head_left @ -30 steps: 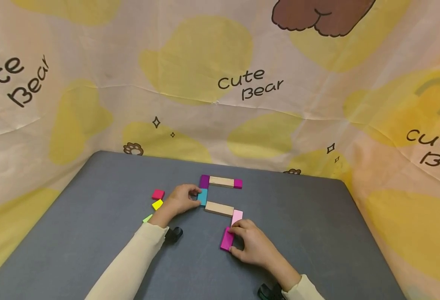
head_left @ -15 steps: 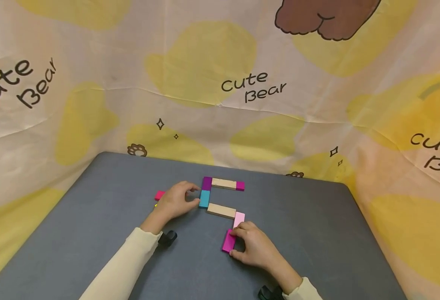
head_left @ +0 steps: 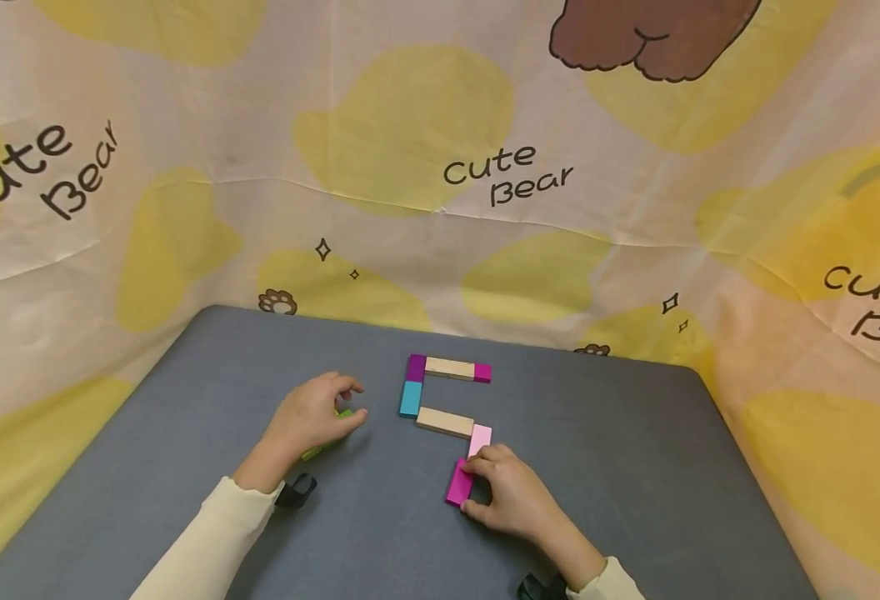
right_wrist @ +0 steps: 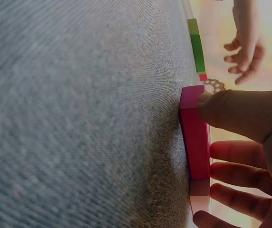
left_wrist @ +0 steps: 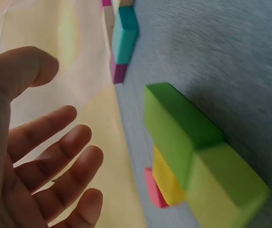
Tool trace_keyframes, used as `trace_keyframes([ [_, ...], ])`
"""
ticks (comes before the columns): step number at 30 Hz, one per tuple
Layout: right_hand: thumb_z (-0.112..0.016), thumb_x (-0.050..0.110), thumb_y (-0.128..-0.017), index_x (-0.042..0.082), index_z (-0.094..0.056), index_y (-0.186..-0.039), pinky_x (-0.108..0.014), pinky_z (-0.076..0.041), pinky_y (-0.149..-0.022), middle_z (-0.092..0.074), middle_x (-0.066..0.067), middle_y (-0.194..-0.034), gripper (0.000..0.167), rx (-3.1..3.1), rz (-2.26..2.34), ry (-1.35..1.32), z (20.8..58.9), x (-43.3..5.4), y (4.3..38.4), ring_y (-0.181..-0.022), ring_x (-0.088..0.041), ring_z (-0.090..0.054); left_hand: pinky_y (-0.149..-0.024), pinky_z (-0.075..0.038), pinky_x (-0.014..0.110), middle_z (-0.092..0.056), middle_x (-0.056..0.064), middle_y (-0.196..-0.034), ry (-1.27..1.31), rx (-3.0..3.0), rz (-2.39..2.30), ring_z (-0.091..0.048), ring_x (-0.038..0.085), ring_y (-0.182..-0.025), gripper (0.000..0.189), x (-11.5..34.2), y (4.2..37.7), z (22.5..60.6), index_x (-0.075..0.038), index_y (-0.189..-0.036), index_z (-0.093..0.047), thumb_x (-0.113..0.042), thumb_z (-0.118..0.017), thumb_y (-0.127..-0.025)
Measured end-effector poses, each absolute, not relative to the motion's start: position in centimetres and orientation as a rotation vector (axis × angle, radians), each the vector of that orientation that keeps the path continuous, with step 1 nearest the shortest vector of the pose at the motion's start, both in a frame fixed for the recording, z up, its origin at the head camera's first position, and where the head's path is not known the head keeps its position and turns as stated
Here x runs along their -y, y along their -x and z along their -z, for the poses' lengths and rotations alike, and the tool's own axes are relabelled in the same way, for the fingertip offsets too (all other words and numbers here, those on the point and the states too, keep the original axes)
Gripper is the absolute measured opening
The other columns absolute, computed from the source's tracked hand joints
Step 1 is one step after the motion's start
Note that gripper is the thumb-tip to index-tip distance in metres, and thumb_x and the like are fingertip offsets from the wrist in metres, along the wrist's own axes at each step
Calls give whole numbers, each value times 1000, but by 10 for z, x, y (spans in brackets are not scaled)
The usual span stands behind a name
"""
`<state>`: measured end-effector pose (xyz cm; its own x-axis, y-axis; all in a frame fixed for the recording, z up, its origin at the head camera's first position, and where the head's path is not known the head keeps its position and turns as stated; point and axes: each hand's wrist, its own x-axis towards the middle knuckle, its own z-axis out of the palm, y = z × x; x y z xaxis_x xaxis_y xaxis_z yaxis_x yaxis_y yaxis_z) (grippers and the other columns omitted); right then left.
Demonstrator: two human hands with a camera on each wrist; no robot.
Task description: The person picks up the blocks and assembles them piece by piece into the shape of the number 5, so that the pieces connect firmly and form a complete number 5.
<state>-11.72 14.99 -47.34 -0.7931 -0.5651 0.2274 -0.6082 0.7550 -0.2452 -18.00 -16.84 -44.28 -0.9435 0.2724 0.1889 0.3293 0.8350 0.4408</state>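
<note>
My right hand [head_left: 511, 492] pinches a magenta block [head_left: 457, 485] lying on the table, thumb at its near end and fingertips toward its far end. Its far end meets a light pink block [head_left: 481, 437]. From there the line continues through a wooden block [head_left: 446, 422], a blue block [head_left: 411, 399] and a purple block [head_left: 417, 367]. My left hand [head_left: 308, 421] hovers with fingers spread and nothing in them, left of the blue block. Near it in the left wrist view lie a green block [left_wrist: 174, 128], a lime block [left_wrist: 231, 180], a yellow block [left_wrist: 167, 178] and a red block [left_wrist: 154, 187].
At the back, another wooden block [head_left: 450, 367] runs right from the purple one to a small magenta block [head_left: 482, 373]. The grey table [head_left: 620, 467] has a printed fabric curtain [head_left: 380, 125] behind it and at its sides. Dark wrist straps show at both sleeves.
My left hand has drawn away from the blue block, leftward and nearer to me, over the loose blocks. The blue block stays in line. My right hand keeps its place on the magenta block.
</note>
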Motion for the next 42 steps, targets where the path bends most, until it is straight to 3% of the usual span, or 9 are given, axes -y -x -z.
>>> trace_keyframes([
  [9,-82,33,-68,11,-73,-100,-30,-52,-81,-63,4,-92,40,2805,-457,-936,473,-149,117,-92,-11,-54,-57,-42,27,-66,0,-90,445,2891,548,-53,11,-71,31,182,171,454,-14,-97,-70,-33,-73,-73],
  [22,-81,34,-69,11,-73,-100,-29,-52,-80,-62,4,-92,40,2826,-457,-933,474,-149,117,-92,-11,-53,-54,-37,28,-62,0,-88,367,3033,434,-47,12,-67,36,185,177,465,-12,-102,-70,-33,-71,-72],
  [33,-82,33,-69,11,-73,-100,-29,-52,-78,-62,4,-92,39,2824,-450,-928,476,-150,119,-91,-11,-53,-54,-37,27,-59,0,-89,377,3003,452,-47,13,-69,33,182,179,469,-12,-97,-72,-30,-72,-69],
  [42,-83,35,-68,11,-73,-98,-29,-53,-79,-63,4,-92,40,2796,-439,-935,477,-151,119,-92,-11,-54,-57,-40,29,-60,2,-90,443,2856,428,-46,18,-79,28,177,176,470,-14,-87,-75,-29,-79,-64],
])
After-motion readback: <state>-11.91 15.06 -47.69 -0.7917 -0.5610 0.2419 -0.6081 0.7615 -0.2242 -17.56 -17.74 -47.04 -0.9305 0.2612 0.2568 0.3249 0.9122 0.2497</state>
